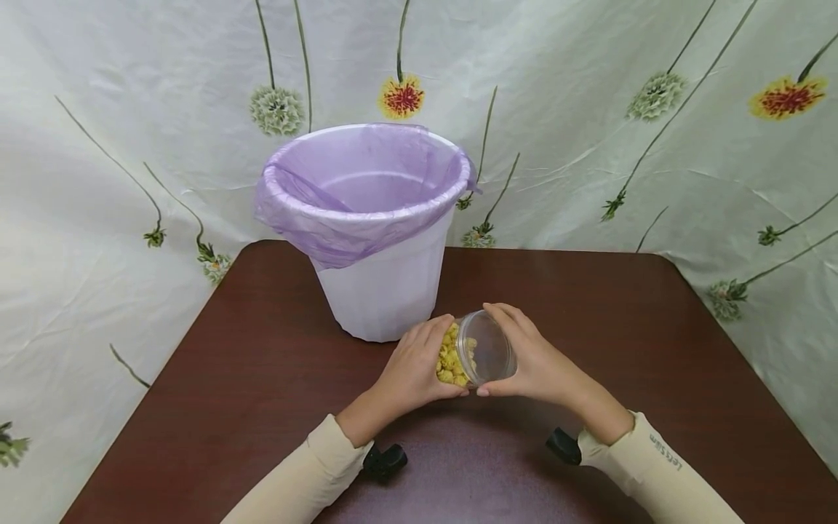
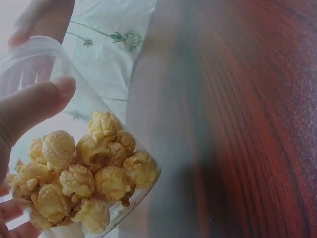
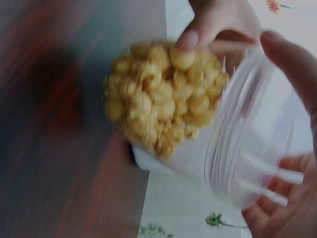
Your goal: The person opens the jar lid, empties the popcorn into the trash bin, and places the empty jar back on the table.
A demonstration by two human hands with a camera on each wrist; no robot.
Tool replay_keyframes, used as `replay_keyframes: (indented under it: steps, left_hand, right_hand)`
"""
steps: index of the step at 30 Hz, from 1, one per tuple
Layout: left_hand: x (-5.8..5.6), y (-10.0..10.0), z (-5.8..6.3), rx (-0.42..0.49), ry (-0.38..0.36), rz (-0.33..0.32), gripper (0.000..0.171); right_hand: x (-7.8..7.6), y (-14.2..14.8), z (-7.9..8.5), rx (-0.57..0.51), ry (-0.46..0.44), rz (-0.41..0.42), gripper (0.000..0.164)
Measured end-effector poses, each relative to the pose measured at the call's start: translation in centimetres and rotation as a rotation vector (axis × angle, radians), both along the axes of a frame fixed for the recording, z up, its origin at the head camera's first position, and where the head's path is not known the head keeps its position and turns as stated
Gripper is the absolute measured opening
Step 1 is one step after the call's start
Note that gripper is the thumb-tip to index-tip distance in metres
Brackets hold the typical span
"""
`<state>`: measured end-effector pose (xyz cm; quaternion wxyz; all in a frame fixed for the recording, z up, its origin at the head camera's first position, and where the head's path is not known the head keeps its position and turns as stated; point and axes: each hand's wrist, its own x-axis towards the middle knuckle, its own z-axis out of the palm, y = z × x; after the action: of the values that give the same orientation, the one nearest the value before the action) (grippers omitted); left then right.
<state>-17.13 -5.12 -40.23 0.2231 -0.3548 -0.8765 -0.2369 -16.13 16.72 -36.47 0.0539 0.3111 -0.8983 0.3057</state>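
A clear plastic jar (image 1: 452, 356) of yellow popcorn (image 2: 79, 178) is tilted on its side above the table, in front of the bin. My left hand (image 1: 411, 364) grips its body, the thumb (image 2: 39, 104) lying along the wall in the left wrist view. Around the jar's transparent round lid (image 1: 492, 348) curl the fingers and thumb of my right hand (image 1: 540, 364). The right wrist view shows the popcorn gathered toward the jar's base, with the lid (image 3: 267, 129) at the mouth end. Whether the lid is still seated on the rim I cannot tell.
Behind the hands stands a white bin (image 1: 386, 291) lined with a purple bag (image 1: 347, 236) folded over its rim. The dark wooden table (image 1: 589, 306) reaches back to a flower-patterned cloth (image 1: 556, 87). Black wrist devices (image 1: 386, 461) sit at both cuffs.
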Motion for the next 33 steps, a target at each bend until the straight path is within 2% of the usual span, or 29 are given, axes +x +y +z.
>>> replay_keyframes:
  steps: [4, 6, 8, 10, 15, 19, 22, 26, 29, 33]
  left_hand:
    - [0.0, -0.1, 0.2, -0.005, -0.013, -0.012, 0.100]
    - [0.1, -0.1, 0.2, -0.007, -0.015, -0.012, 0.100]
    - [0.1, -0.1, 0.2, -0.009, -0.015, -0.008, 0.100]
    - [0.0, -0.1, 0.1, -0.005, -0.016, 0.000, 0.100]
    - [0.0, -0.1, 0.0, 0.008, -0.014, 0.015, 0.099]
    - [-0.1, -0.1, -0.1, -0.001, -0.006, 0.014, 0.098]
    - [0.0, -0.2, -0.1, -0.006, -0.005, 0.008, 0.099]
    - [-0.1, -0.3, 0.0, -0.006, -0.021, -0.006, 0.100]
    - [-0.2, -0.3, 0.1, 0.001, -0.064, -0.015, 0.100]
    - [-0.2, -0.5, 0.1, 0.019, -0.111, -0.014, 0.099]
  right_hand:
    - [-0.5, 0.6, 0.3, 0.054, 0.071, 0.118, 0.109]
    - [-0.7, 0.7, 0.4, 0.068, 0.075, 0.156, 0.110]
    - [-0.7, 0.7, 0.6, 0.071, 0.052, 0.155, 0.113]
    - [-0.4, 0.5, 0.7, 0.061, 0.012, 0.110, 0.116]
    - [0.6, -0.6, 0.7, 0.053, -0.056, -0.080, 0.115]
    - [0.8, -1.1, 0.5, 0.074, -0.045, -0.132, 0.111]
    - [0.6, -0.9, 0.6, 0.080, -0.025, -0.100, 0.110]
    - [0.1, -0.3, 0.8, 0.094, 0.018, -0.002, 0.109]
    - [-0.2, 0.3, 1.2, 0.106, 0.065, 0.076, 0.109]
    - [-0.4, 1.0, 1.6, 0.111, 0.087, 0.121, 0.110]
